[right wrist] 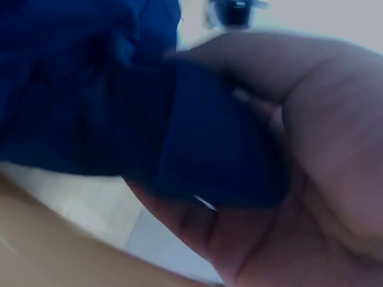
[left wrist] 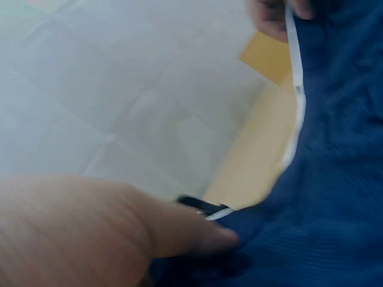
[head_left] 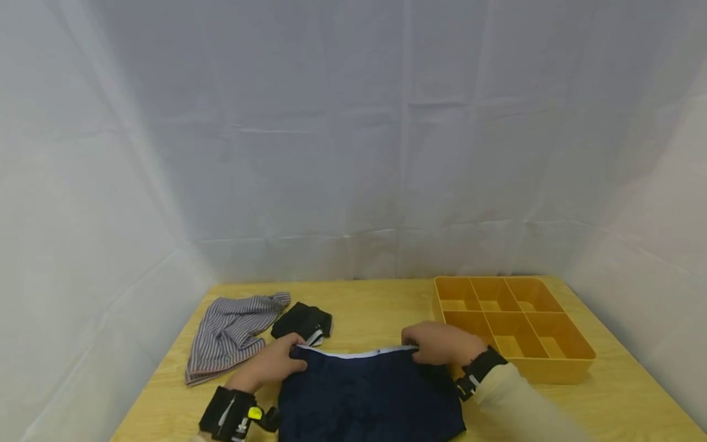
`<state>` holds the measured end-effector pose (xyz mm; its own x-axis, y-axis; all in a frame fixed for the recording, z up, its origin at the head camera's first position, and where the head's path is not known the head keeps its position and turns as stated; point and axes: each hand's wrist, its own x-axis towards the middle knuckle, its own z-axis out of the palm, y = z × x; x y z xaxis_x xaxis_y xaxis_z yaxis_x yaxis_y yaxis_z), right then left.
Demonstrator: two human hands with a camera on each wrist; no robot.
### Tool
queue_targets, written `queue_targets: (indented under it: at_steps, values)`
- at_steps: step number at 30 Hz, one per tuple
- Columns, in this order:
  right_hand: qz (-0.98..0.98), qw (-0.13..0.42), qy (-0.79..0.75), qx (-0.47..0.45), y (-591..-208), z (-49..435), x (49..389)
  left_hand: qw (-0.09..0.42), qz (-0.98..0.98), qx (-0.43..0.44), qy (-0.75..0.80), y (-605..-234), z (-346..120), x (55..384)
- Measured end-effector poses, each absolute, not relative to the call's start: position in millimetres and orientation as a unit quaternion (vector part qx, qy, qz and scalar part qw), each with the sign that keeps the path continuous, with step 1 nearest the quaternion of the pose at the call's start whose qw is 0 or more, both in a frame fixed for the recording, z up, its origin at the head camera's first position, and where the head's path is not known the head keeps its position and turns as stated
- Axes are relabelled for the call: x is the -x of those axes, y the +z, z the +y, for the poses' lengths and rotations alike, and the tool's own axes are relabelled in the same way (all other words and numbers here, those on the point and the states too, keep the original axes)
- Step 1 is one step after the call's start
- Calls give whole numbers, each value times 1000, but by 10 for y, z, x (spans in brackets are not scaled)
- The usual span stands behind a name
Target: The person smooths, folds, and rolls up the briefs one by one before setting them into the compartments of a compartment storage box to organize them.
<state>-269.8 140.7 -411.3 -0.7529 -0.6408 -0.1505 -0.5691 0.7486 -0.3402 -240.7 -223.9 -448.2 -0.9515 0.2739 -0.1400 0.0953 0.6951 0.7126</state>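
A navy blue garment (head_left: 364, 393) with a white-edged waistband spreads between both hands at the front of the table. My left hand (head_left: 273, 363) pinches the left end of that waistband, thumb on the near side. At the opposite end, my right hand (head_left: 444, 344) grips the waistband between thumb and fingers. The right wrist view shows the navy cloth (right wrist: 221, 137) tucked between the thumb and the curled fingers. In the left wrist view, the white edge (left wrist: 297, 95) sags a little between the hands. The garment's lowest part runs out of the head view.
A striped cloth item (head_left: 234, 331) lies rumpled on the left of the wooden table (head_left: 375, 307). Beside it sits a folded black cloth item (head_left: 301, 320) with a white stripe. A yellow compartment box (head_left: 552, 368) stands at the right, close to my right hand. White sheeting encloses the table.
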Motion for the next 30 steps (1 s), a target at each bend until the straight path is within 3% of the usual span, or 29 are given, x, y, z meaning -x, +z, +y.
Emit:
queue_targets:
  at_steps: [5,7,9,14,17,20,25,30]
  values:
    - [949,-24,-67,307,-4336,1336,2732,47,938,-58,339,-4616,-2153,2441]
    - [949,-58,-67,301,-4383,1328,2711,20,945,-53,323,-4651,-2137,2448]
    - [951,-34,-88,295,-4369,1308,2656,-3,950,-54,306,-4688,-2132,2452]
    - [946,121,-126,274,-4306,1267,2486,-51,962,-77,257,-4750,-2149,2439]
    - [944,111,-123,284,-4357,1260,2446,-72,966,-109,222,-4708,-2144,2392]
    - [946,48,-118,299,-4456,1267,2439,-41,970,-136,196,-4600,-2104,2310]
    - [947,3,-103,303,-4583,1287,2445,73,974,-124,175,-4447,-2015,2165]
    - [947,-29,-84,308,-4579,1291,2494,77,980,-118,139,-4447,-1931,2175]
